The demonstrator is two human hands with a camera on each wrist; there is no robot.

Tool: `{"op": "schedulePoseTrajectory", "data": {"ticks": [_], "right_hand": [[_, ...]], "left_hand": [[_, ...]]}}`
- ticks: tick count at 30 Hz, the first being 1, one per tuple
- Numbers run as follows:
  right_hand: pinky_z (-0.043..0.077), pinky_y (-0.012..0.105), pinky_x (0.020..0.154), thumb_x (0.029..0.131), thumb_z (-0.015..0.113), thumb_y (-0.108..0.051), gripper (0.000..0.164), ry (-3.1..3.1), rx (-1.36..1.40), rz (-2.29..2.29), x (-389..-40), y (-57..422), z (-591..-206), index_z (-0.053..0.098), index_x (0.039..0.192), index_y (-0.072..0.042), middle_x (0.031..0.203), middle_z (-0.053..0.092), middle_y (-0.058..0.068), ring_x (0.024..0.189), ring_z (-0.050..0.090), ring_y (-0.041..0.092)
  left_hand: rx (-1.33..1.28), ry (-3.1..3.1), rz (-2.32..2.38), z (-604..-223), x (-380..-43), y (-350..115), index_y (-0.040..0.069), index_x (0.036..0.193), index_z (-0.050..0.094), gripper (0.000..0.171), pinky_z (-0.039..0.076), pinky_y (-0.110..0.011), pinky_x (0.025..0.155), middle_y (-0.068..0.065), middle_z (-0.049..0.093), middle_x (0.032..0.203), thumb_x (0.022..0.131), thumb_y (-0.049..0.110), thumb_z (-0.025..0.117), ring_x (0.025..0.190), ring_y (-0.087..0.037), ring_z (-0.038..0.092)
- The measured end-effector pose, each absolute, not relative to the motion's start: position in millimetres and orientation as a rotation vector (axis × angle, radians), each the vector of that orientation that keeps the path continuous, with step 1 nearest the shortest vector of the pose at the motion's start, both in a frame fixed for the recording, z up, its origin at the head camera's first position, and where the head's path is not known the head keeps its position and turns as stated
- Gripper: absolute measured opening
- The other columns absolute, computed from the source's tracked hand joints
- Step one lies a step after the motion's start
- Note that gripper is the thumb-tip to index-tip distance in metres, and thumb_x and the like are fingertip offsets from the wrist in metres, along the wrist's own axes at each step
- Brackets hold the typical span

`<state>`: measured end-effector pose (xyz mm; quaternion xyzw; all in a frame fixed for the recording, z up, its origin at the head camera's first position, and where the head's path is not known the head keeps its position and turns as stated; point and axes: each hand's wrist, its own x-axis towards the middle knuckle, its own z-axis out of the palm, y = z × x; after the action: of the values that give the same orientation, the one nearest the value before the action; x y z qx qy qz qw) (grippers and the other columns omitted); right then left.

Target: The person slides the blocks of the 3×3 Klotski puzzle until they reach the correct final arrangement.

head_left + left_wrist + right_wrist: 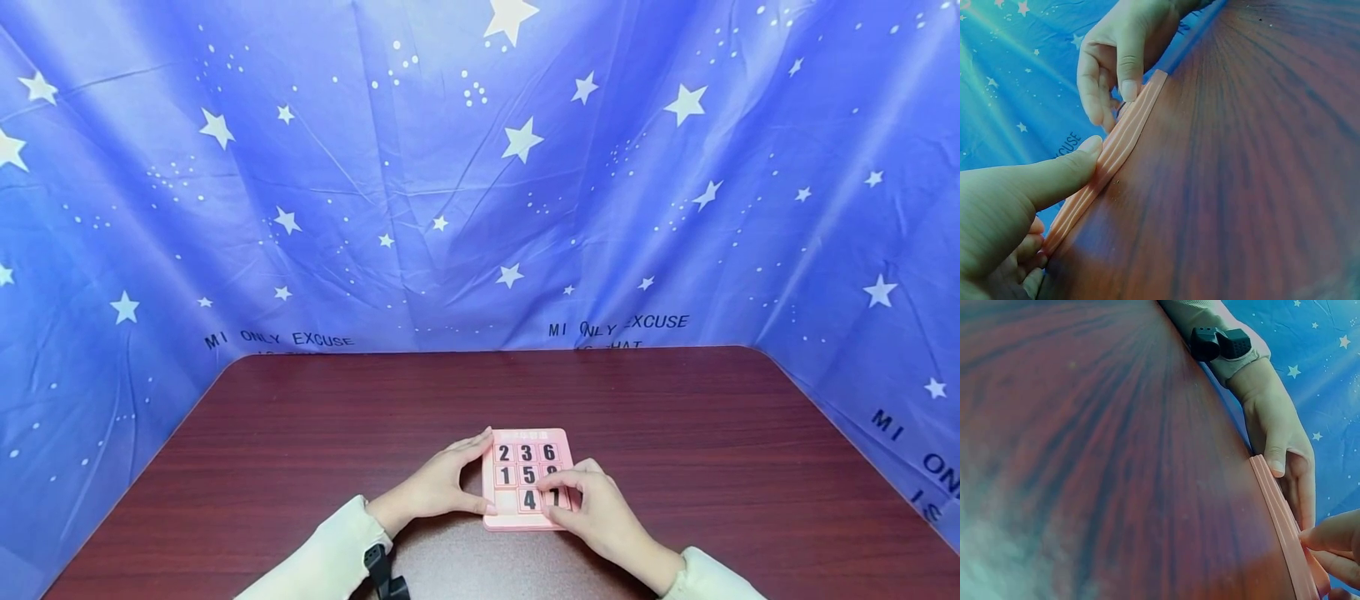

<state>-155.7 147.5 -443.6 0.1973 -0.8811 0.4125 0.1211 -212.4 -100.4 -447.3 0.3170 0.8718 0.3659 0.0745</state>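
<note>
A pink sliding number puzzle (489, 479) lies on the table. Its top row reads 2, 3, 6; below come 1, 5 and a tile partly covered by a finger. The lower left slot has no tile, with 4 and 7 to its right. My left hand (431, 485) grips the puzzle's left side, thumb at the lower corner and fingers near the upper one. Over the right side, my right hand (603, 508) touches the tiles with index finger and thumb. Seen edge-on in the left wrist view, the puzzle frame (1119, 147) hides its tile faces.
The dark red wooden table (300, 433) extends around the puzzle. Behind and beside it hangs a blue curtain (450, 167) with white stars and lettering. A black wrist device (382, 571) sits at the left sleeve.
</note>
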Motion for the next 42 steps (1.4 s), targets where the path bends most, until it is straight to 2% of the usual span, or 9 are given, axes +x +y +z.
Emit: {"op": "schedulePoseTrajectory", "data": {"ticks": [11, 24, 42], "right_hand": [[0.037, 0.019, 0.059, 0.067, 0.078, -0.005, 0.024, -2.587, 0.514, 1.274, -156, 144, -444, 0.076, 0.084, -0.02, 0.077, 0.052, -0.004, 0.075, 0.04, 0.007], [0.035, 0.02, 0.058, 0.063, 0.077, -0.005, 0.026, -2.614, 0.415, 1.339, -157, 139, -446, 0.076, 0.084, -0.021, 0.076, 0.051, -0.003, 0.071, 0.038, 0.007], [0.035, 0.019, 0.059, 0.064, 0.081, -0.009, 0.025, -2.616, 0.376, 1.356, -159, 132, -451, 0.076, 0.083, -0.023, 0.077, 0.05, -0.004, 0.071, 0.039, 0.006]], "left_hand": [[0.966, 2.62, 1.097, -449, -213, -100, 0.002, 0.145, 0.033, 0.097, 0.025, -0.045, 0.112, -0.006, 0.027, 0.154, 0.069, 0.039, 0.081, 0.139, -0.025, 0.028], [0.994, 2.622, 1.101, -449, -214, -101, -0.001, 0.145, 0.033, 0.097, 0.026, -0.048, 0.111, -0.01, 0.028, 0.153, 0.07, 0.038, 0.081, 0.138, -0.029, 0.029], [0.947, 2.616, 1.1, -448, -213, -101, 0.002, 0.145, 0.033, 0.097, 0.025, -0.046, 0.112, -0.005, 0.027, 0.154, 0.07, 0.038, 0.081, 0.139, -0.025, 0.028]]}}
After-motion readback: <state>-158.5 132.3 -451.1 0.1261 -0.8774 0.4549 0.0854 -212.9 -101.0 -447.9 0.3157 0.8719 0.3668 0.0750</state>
